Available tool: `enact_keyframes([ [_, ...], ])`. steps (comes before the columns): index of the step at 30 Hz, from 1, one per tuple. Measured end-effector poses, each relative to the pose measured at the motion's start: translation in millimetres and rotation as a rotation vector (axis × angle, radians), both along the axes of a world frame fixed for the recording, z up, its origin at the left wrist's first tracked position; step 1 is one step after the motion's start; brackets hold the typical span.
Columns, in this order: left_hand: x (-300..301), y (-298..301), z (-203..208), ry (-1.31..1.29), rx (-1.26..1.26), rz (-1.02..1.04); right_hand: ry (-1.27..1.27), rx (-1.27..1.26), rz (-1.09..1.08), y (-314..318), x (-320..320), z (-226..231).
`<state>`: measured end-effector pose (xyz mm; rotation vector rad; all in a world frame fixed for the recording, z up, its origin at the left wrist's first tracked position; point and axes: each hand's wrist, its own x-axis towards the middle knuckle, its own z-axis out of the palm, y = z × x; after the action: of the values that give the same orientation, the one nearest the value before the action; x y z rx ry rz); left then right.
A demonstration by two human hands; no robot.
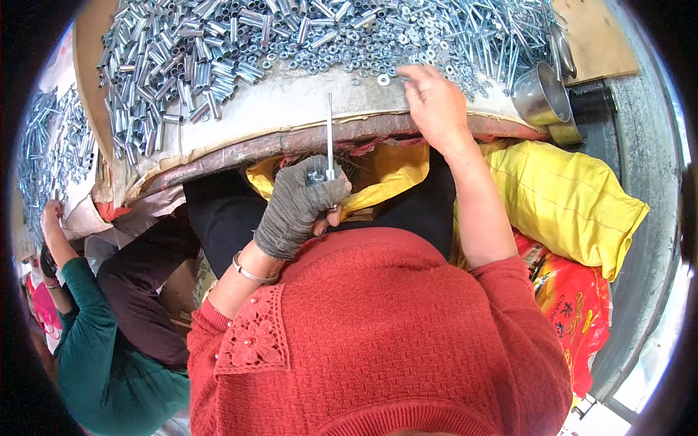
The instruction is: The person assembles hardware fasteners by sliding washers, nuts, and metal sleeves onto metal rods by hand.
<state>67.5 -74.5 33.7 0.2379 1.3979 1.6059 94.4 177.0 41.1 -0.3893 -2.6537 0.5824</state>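
Note:
My left hand (302,200), in a grey fingerless knit glove, is closed round a long thin bolt (330,131) whose shaft points away from me. A few small shiny metal pieces (315,177) also show in that grip; their kind is hard to make out. My bare right hand (436,105) reaches to the near edge of the hardware heap, fingers a little apart and nothing visible between them. Just left of its fingertips lies a flat washer (383,80). Around it are many loose washers and nuts (327,62).
Metal sleeves (211,62) are heaped at the left, long bolts (502,36) at the right. A metal cup (542,94) stands by the table's right edge. Yellow sacks (560,200) and a red bag (574,312) sit at my right. A co-worker's green sleeve (94,320) shows at left.

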Motion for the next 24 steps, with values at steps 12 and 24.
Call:
enact_keyframes([
  [12, 1, -7, -6, 0.040, 0.042, -0.002, -0.156, 0.068, 0.094, 7, -7, -3],
  [24, 3, -8, -7, 0.079, 0.036, -0.009, -0.124, 0.215, 0.084, -10, -26, -19],
])
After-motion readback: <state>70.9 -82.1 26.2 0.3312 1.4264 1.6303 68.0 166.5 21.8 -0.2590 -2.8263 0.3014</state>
